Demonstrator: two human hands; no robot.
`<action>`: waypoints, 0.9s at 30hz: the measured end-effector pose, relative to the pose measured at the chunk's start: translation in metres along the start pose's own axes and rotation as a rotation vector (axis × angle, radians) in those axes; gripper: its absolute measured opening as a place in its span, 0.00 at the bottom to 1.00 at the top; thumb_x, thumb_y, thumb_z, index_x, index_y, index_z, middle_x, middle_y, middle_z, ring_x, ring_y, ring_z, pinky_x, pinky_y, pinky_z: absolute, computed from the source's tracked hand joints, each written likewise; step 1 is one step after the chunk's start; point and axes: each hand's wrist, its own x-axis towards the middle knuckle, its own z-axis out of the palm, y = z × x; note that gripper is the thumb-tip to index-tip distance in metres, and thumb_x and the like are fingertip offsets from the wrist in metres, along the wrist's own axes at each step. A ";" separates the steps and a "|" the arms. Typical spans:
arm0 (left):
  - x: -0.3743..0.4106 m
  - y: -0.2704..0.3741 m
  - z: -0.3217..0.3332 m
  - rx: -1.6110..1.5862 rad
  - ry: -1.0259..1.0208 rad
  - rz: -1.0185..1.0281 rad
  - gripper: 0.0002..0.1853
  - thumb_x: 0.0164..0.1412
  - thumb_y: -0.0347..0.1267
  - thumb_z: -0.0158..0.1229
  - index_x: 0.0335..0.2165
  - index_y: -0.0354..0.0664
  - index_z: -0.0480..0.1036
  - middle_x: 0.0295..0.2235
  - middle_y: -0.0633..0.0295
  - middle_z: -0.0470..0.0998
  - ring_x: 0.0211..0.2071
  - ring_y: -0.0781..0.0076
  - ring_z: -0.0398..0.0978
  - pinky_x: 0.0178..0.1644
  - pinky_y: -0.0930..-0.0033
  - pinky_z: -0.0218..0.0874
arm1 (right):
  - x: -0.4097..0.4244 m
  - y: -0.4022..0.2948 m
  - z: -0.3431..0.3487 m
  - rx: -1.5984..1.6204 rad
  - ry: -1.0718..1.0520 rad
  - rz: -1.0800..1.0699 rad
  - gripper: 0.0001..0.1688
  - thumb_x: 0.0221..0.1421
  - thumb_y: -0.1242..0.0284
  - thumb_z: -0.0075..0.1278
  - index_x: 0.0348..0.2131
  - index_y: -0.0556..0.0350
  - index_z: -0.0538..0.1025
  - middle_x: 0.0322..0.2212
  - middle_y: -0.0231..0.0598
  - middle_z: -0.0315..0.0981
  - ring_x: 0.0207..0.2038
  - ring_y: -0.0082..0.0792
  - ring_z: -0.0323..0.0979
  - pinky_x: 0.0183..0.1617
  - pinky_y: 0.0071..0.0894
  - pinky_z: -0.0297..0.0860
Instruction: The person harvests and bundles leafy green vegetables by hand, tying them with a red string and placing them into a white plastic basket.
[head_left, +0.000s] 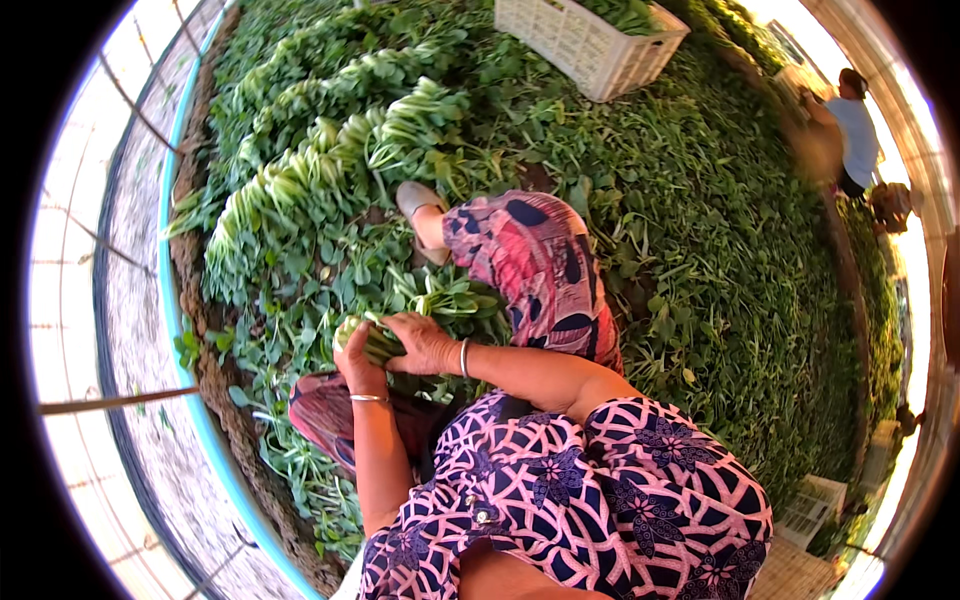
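Observation:
My left hand and my right hand close from both sides around a bunch of leafy greens in front of my lap. The pale stem ends point up and to the left, by my left thumb. Much of the bunch is hidden behind my fingers. Just beyond my right hand lie more cut greens, touching my trouser leg. Ahead, a row of bundled greens rests on the bed with its pale stems upward, and a larger bundle sits at its right end.
A white plastic crate holding greens stands ahead. Uncut greens spread to the right. A light-blue pipe or edging bounds the bed at left, beside mesh sheeting. Far right, a person is near another crate.

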 end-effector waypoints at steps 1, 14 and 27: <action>0.004 -0.002 0.003 0.017 -0.033 0.009 0.10 0.51 0.24 0.59 0.35 0.39 0.71 0.29 0.62 0.75 0.30 0.69 0.74 0.37 0.69 0.68 | 0.002 0.001 -0.002 0.000 0.088 -0.082 0.48 0.38 0.59 0.62 0.55 0.64 0.64 0.46 0.58 0.68 0.50 0.55 0.67 0.56 0.44 0.64; 0.022 -0.030 -0.021 -0.016 -0.129 -0.208 0.18 0.56 0.32 0.55 0.44 0.33 0.72 0.38 0.56 0.77 0.38 0.63 0.76 0.46 0.63 0.68 | 0.002 0.001 0.011 0.218 -0.060 0.038 0.56 0.40 0.76 0.54 0.64 0.65 0.45 0.51 0.64 0.63 0.55 0.57 0.64 0.60 0.43 0.62; 0.023 -0.022 -0.020 -0.166 -0.371 -0.173 0.33 0.51 0.39 0.65 0.52 0.37 0.64 0.47 0.53 0.73 0.48 0.58 0.72 0.56 0.58 0.62 | 0.010 0.019 0.030 0.322 0.113 -0.142 0.51 0.44 0.82 0.46 0.64 0.70 0.42 0.54 0.70 0.57 0.58 0.62 0.59 0.63 0.43 0.57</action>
